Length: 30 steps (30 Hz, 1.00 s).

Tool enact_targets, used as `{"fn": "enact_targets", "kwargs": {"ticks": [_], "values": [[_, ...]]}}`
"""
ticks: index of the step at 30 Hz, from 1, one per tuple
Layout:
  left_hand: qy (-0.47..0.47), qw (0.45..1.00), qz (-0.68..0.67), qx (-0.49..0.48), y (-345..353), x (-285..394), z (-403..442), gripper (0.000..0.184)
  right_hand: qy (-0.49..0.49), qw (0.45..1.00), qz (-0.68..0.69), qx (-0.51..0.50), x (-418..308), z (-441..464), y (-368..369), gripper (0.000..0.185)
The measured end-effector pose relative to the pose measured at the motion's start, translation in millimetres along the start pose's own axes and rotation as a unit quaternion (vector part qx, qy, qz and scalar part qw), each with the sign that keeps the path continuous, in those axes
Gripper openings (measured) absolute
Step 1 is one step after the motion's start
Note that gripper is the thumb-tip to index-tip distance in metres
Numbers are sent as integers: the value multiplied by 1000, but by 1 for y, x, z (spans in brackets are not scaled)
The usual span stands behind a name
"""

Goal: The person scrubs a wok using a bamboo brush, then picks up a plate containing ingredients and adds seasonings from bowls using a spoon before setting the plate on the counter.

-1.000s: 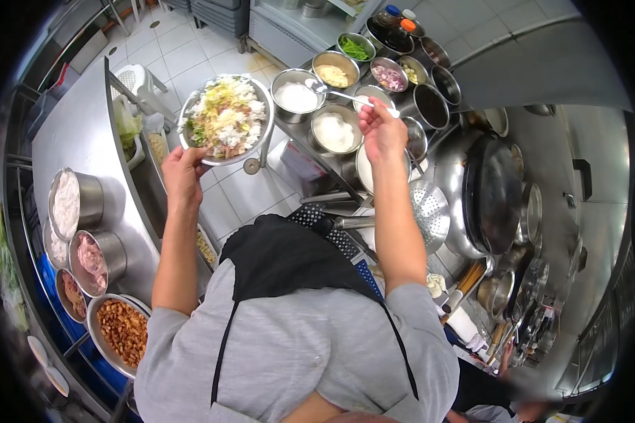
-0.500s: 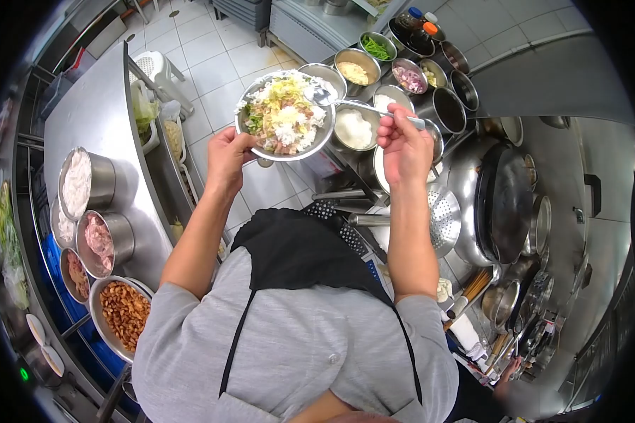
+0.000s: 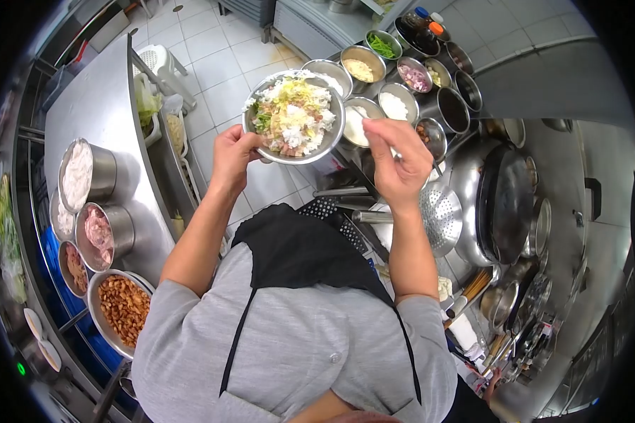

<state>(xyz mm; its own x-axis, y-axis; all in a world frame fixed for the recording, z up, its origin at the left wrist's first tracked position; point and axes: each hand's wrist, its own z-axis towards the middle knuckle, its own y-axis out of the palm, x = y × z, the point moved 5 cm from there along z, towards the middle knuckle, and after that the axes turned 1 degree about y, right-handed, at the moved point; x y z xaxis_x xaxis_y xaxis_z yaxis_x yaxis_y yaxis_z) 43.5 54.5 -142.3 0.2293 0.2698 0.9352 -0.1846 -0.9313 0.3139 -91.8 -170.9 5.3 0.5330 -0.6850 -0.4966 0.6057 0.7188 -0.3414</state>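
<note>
My left hand (image 3: pixel 234 156) grips the near left rim of a steel bowl (image 3: pixel 337 134), which is held up above the floor. Rice topped with yellow, green and pinkish bits (image 3: pixel 294 113) fills the bowl. My right hand (image 3: pixel 401 158) is raised just right of the bowl, its thumb and fingers pinched together. What it holds, if anything, is hidden. A container of white powder (image 3: pixel 355 125) stands just beyond its fingertips, and another with white contents (image 3: pixel 394 106) stands farther back.
Containers with green pieces (image 3: pixel 382 46) and purple-white pieces (image 3: pixel 414 75) stand at the back. A wok (image 3: pixel 508 201) and a perforated ladle (image 3: pixel 441 218) lie right. On the left, a steel counter (image 3: pixel 95 106) holds pots of meat (image 3: pixel 97 229). Part of another person (image 3: pixel 492 384) shows bottom right.
The bowl has moved right and nearer the containers with my left hand. The white-handled spoon, earlier in my right hand, no longer shows. My right hand is now lower and pinched beside the bowl.
</note>
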Motion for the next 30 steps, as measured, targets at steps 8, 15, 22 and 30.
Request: {"fn": "enact_targets", "kwargs": {"ticks": [8,15,22,30], "values": [[20,1000,-2,17,-24,-1,11,6,195,973,-96,84,58,-25,-34,12],[20,998,-12,-52,-14,12,21,12,255,945,-207,-8,144,-55,-16,20],[-11,987,-3,-162,51,16,10,22,406,900,-158,-11,141,-80,-55,51],[-23,965,57,-254,112,6,-31,23,339,912,-229,-33,97,-124,-70,51]]}}
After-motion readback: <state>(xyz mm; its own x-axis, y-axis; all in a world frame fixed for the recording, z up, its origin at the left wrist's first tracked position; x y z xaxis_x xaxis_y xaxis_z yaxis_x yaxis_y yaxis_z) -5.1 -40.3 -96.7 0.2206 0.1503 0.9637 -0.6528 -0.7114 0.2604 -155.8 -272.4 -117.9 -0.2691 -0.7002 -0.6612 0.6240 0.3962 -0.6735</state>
